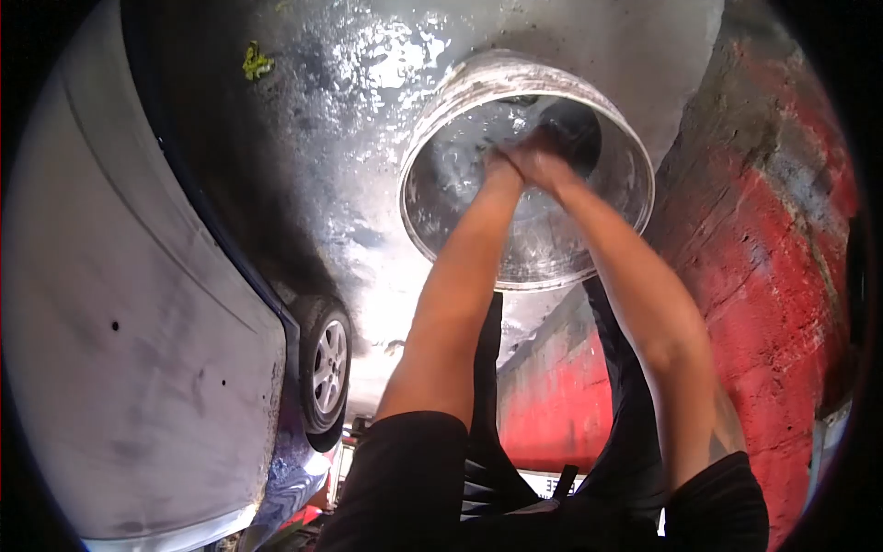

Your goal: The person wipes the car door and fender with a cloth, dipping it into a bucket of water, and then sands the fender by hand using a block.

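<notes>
Both blurred hands [524, 166] meet inside a round, scuffed bucket [416, 216].

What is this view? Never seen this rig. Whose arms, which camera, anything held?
No machine: the arms are a person's own, bare-handed. There is one picture, from a camera worn on that person's head, looking down. The left hand and right hand are together inside a large round bucket with liquid in it; blur hides whether they hold anything. The bucket stands on a wet-looking floor, where a yellow-green scrap also lies. At picture left are a scuffed vehicle panel and spoked wheel; at right, a red-painted wall.
</notes>
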`<state>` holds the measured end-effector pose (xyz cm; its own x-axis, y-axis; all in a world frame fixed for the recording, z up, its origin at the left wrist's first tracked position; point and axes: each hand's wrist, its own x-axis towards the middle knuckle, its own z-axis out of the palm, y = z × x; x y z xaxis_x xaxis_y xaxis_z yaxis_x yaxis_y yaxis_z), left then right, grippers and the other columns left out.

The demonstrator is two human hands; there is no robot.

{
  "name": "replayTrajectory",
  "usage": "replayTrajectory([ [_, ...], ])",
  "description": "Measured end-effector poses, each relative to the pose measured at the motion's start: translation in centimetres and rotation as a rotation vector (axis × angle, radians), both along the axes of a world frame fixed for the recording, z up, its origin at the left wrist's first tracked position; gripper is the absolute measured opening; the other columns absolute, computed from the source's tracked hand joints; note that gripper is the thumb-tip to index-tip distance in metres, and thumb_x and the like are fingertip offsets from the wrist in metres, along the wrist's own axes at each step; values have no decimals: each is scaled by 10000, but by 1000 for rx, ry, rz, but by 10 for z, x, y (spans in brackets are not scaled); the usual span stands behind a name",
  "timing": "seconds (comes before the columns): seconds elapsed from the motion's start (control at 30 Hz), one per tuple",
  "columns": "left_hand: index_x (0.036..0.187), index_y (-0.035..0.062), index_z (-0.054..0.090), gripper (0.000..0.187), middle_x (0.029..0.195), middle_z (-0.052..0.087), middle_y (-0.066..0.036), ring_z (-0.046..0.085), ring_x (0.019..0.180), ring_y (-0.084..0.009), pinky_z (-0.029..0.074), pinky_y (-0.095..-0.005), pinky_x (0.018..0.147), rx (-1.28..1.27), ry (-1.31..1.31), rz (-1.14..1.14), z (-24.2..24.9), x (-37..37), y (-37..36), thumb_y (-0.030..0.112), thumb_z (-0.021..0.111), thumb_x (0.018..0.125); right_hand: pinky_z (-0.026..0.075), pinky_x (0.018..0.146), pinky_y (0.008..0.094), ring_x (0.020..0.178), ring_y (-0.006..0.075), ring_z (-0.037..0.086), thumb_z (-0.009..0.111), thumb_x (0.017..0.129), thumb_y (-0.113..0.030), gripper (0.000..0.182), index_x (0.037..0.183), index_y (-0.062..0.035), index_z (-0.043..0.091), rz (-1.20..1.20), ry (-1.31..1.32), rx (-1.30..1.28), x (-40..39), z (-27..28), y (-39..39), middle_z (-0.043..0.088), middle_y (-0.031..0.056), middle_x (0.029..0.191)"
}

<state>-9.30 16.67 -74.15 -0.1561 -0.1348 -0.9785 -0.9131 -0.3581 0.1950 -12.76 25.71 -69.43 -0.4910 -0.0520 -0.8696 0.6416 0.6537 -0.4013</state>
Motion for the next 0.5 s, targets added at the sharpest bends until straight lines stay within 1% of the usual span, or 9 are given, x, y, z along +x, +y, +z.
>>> replayTrajectory([
  [0.07,1107,-40,640,451,1059,689,-162,654,984,-285,515,-447,874,39,-32,48,-8,-1,-3,390,526,1029,493,1016,472,1131,425,663,672,911,-584,645,1200,-8,703,-50,-91,15,6,-24,-3,696,254,1234],
  [0.1,1100,-39,641,453,1054,689,-160,654,981,-284,515,-448,872,59,-38,74,-10,0,-5,393,523,1029,511,993,465,1135,409,673,661,919,-567,623,1213,-20,710,133,-100,-35,6,-23,-5,701,252,1230],
  [0.17,1087,-37,644,457,1044,689,-156,654,975,-283,517,-450,867,103,-45,161,-8,7,-12,399,519,1030,514,1001,475,1191,406,656,625,957,-485,524,1204,-35,727,1,-154,-122,24,10,-3,701,236,1247],
  [0.23,1073,-35,647,461,1033,689,-151,655,969,-281,518,-452,862,184,-51,289,-6,3,-26,405,514,1031,461,1077,480,1258,413,605,595,1004,-370,419,1232,-39,712,-32,433,-153,39,65,-14,677,234,1300],
  [0.3,1059,-33,650,466,1023,689,-147,655,964,-280,519,-454,858,255,-67,395,-1,4,-39,411,509,1033,455,1058,547,1164,475,609,599,999,-245,308,1233,-78,711,-214,533,-340,33,117,-16,688,238,1189],
  [0.33,1052,-32,651,468,1018,688,-145,655,961,-279,520,-455,855,280,-71,443,3,3,-41,414,507,1033,455,1058,547,1164,475,609,599,999,-245,308,1233,-78,711,-211,532,-344,39,126,-28,688,238,1189],
  [0.4,1038,-29,654,474,1007,688,-141,656,955,-278,521,-457,850,346,-77,536,7,11,-40,420,502,1034,457,1048,560,1131,496,613,584,1001,-246,309,1227,-77,712,-450,493,-166,50,126,-51,657,239,1233],
  [0.47,1024,-27,657,480,997,688,-137,656,949,-276,522,-459,846,392,-76,605,9,14,-36,426,497,1036,470,1037,539,1147,487,611,565,1013,-270,363,1302,-75,667,-336,509,-139,37,89,-49,621,258,1269],
  [0.5,1017,-26,658,484,992,688,-135,656,946,-275,523,-460,843,409,-71,633,7,14,-34,429,495,1036,478,1031,520,1152,476,609,565,1019,-300,389,1330,-85,653,-114,393,-39,22,70,-48,621,261,1261],
])
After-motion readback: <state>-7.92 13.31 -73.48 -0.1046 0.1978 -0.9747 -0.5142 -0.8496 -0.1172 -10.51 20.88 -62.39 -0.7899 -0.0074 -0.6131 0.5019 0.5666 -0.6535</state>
